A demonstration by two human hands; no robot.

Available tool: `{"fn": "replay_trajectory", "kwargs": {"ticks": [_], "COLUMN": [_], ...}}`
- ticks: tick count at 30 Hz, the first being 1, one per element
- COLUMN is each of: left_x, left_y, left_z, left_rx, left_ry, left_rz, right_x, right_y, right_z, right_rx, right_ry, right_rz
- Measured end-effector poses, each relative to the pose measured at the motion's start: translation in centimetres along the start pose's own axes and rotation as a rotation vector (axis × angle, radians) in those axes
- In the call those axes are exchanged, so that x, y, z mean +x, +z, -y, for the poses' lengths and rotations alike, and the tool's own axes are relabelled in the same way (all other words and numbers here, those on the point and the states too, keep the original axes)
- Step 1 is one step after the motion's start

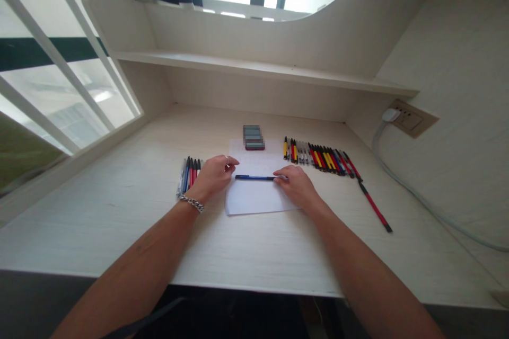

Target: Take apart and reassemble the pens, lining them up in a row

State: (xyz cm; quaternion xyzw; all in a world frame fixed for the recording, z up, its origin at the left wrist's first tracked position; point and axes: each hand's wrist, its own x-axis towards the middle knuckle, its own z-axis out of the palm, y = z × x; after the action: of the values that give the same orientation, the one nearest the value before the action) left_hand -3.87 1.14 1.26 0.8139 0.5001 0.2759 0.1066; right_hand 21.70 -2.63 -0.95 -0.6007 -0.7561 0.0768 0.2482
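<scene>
A blue pen [254,177] lies crosswise over a white sheet of paper [254,198] on the pale desk [119,206]. My left hand [212,175], with a chain bracelet at the wrist, pinches the pen's left end. My right hand [296,184] pinches its right end. Both hands rest on the paper's edges. A small group of blue, red and dark pens [187,175] lies just left of my left hand.
A long row of several red, yellow and black pens [322,158] lies at the right of the paper, one red pen [374,205] apart from it. A dark blurred object [253,137] sits behind the paper. A wall socket [409,118] feeds a grey cable [421,198].
</scene>
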Motion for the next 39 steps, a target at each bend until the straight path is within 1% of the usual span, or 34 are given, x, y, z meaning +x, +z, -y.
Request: {"fn": "replay_trajectory", "kwargs": {"ticks": [3, 6, 10, 13, 16, 19, 21, 24, 28, 33, 37, 39], "left_x": [0.2, 0.2, 0.0, -0.4, -0.6, -0.6, -0.6, -0.6, -0.6, -0.6, -0.6, -0.5], "left_y": [0.1, 0.3, 0.7, 1.1, 1.3, 1.3, 1.2, 1.2, 1.2, 1.3, 1.2, 1.1], "left_z": [0.0, -0.4, -1.5, -2.3, -2.5, -2.4, -2.4, -2.5, -2.6, -2.7, -2.8, -2.9], "left_rx": [0.008, 0.001, -0.001, -0.026, -0.068, -0.106, -0.141, -0.184, -0.216, -0.217, -0.148, -0.117], "left_ry": [0.015, 0.075, 0.192, 0.231, 0.197, 0.17, 0.166, 0.159, 0.15, 0.128, 0.125, 0.124], "left_rz": [0.028, 0.06, 0.122, 0.184, 0.186, 0.123, 0.077, 0.042, 0.054, 0.065, 0.137, 0.159], "right_x": [0.2, 0.2, 0.2, 0.0, -0.1, 0.0, 0.1, 0.3, 0.4, 0.4, 0.4, 0.3], "right_y": [0.4, 0.3, -0.2, -0.4, -0.4, -0.4, -0.4, -0.2, 0.2, 0.3, 0.1, 0.0], "right_z": [0.4, 0.8, 1.7, 2.4, 2.7, 2.6, 2.5, 2.4, 2.6, 3.1, 3.3, 3.3], "right_rx": [-0.046, -0.069, 0.002, 0.08, 0.264, 0.477, 0.548, 0.593, 0.619, 0.623, 0.594, 0.618], "right_ry": [0.002, 0.016, -0.009, -0.049, -0.058, 0.014, 0.072, 0.128, 0.164, 0.169, 0.124, 0.106], "right_rz": [0.023, 0.017, -0.012, -0.028, -0.03, 0.015, 0.053, 0.093, 0.094, 0.012, -0.075, -0.101]}}
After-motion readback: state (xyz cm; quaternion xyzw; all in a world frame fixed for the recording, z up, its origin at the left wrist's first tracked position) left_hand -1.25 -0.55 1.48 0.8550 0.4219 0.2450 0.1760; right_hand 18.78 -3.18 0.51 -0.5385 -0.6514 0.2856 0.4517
